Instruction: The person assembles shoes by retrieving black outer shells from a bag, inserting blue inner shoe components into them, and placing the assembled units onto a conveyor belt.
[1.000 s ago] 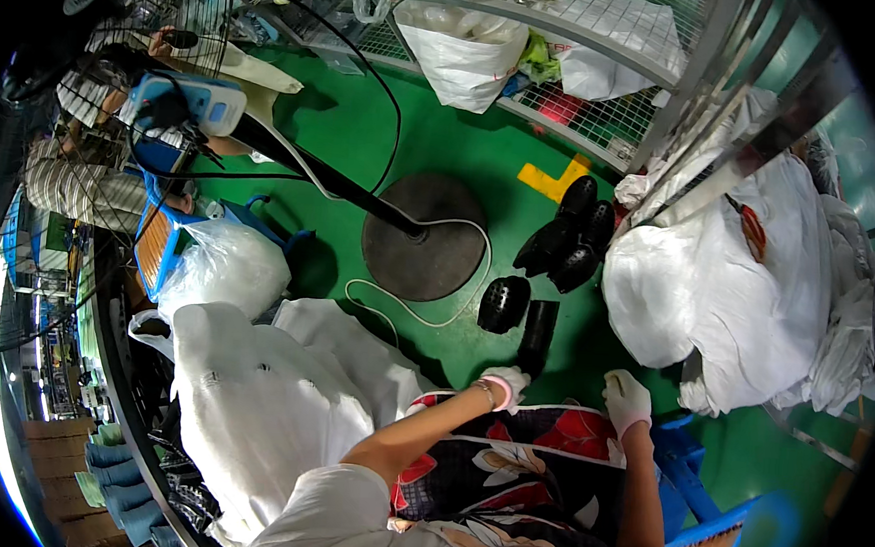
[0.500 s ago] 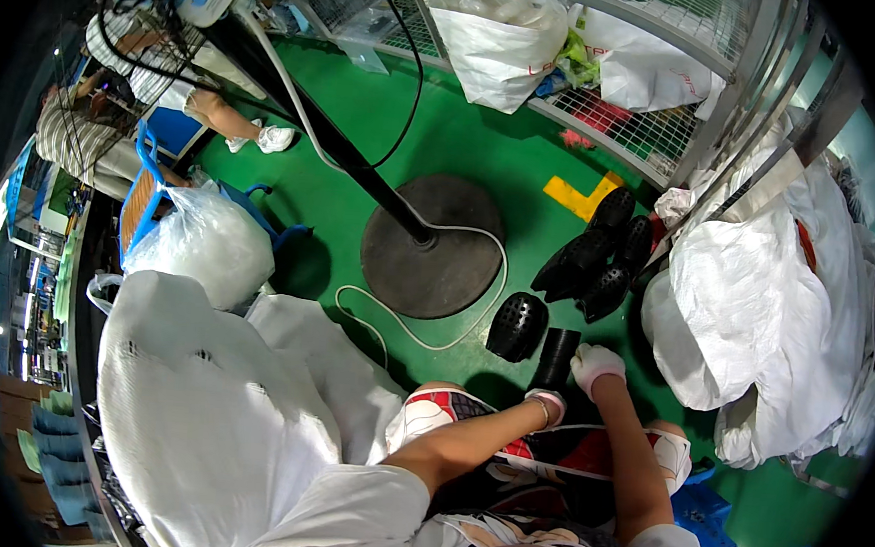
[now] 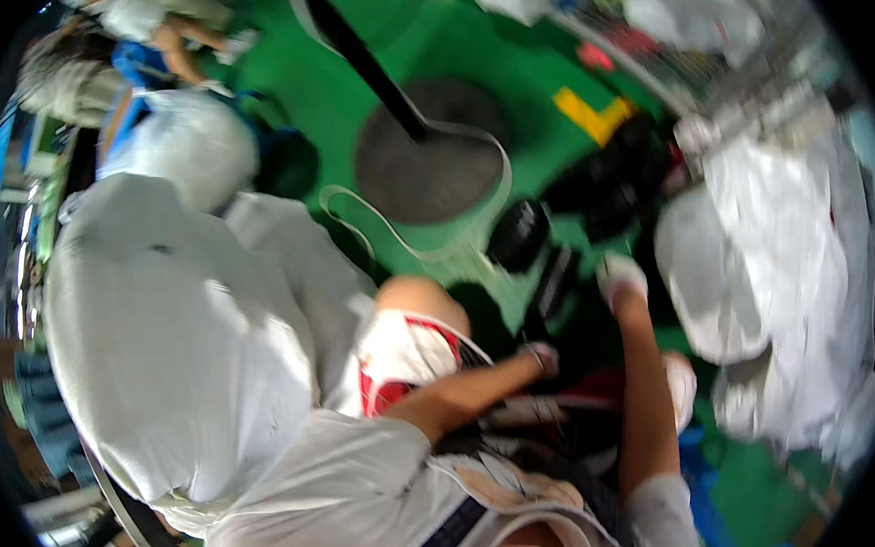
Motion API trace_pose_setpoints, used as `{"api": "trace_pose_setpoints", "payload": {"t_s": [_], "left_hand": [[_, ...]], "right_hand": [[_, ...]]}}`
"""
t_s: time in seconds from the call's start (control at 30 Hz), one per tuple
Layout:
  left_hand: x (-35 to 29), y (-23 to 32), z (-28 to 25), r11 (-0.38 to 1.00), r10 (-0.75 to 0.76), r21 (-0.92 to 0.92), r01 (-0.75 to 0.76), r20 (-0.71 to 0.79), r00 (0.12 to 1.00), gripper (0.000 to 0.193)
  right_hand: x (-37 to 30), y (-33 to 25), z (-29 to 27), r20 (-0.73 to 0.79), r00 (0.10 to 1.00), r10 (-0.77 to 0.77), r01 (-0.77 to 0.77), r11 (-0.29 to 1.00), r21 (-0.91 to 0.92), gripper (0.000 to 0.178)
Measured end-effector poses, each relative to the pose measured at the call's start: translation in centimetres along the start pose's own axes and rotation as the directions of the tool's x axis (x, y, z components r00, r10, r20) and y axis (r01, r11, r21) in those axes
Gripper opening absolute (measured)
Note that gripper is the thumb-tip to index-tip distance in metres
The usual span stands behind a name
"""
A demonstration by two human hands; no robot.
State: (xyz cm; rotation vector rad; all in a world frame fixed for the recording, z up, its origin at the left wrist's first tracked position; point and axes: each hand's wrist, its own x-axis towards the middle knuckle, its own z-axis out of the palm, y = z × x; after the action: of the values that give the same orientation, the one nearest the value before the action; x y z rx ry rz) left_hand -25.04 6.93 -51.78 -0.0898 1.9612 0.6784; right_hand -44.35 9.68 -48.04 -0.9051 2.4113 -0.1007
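A long black ribbed piece [image 3: 555, 284], perhaps a stack of curved shells, lies tilted in front of my lap. My left hand [image 3: 545, 357], in a pale glove, is at its near end and seems closed around it, though motion blur and my wrist hide most of the fingers. To the right, apart from the piece, is my right hand [image 3: 621, 277] in a white glove; its fingers are too smeared to read. A rounded black perforated shell [image 3: 518, 235] sits on the floor just beyond. Farther right lie several more black shells [image 3: 613, 189] in a heap.
Ahead stands a black pole on a round dark base [image 3: 430, 153], with a pale cable [image 3: 399, 246] looping around it. Large white sacks flank me at left [image 3: 184, 328] and right [image 3: 789, 255]. A yellow floor mark [image 3: 592, 116] and wire racking [image 3: 660, 77] are beyond; other people are at far left.
The view has shifted, so the floor things sit higher. My right hand has moved right, away from the black ribbed piece. That piece is more tilted, its near end drawn toward me.
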Motion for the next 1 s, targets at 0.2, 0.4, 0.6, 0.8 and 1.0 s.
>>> {"api": "trace_pose_setpoints", "payload": {"t_s": [0.2, 0.4, 0.6, 0.8, 1.0], "left_hand": [[-0.7, -1.5, -1.3, 0.929, -0.268, -0.258, 0.267, 0.032, 0.963, 0.033], [-1.8, 0.2, -3.2, 0.946, -0.283, -0.162, 0.280, -0.001, 0.959, 0.032], [0.1, -0.4, 1.7, 0.957, -0.196, 0.156, 0.243, -0.269, 0.943, 0.024], [1.0, -2.1, 0.4, 0.860, -0.509, -0.234, 0.453, -0.338, 0.792, 0.033], [0.8, -2.5, -2.3, 0.813, -0.581, -0.213, 0.541, -0.324, 0.746, 0.031]], "right_hand": [[0.3, -3.8, -2.8, 0.090, 0.993, 0.077, -0.082, 0.995, 0.055, 0.032], [0.9, -3.7, -2.3, 0.029, 1.000, -0.013, 0.011, 0.999, 0.039, 0.037], [1.7, -4.0, 3.5, -0.267, 0.925, -0.269, 0.300, 0.950, 0.083, 0.054], [2.9, -4.5, 3.3, -0.082, 0.962, -0.260, 0.271, 0.947, 0.174, 0.071], [3.7, -4.0, 1.7, -0.040, 0.966, -0.254, 0.256, 0.964, 0.065, 0.053]]}}
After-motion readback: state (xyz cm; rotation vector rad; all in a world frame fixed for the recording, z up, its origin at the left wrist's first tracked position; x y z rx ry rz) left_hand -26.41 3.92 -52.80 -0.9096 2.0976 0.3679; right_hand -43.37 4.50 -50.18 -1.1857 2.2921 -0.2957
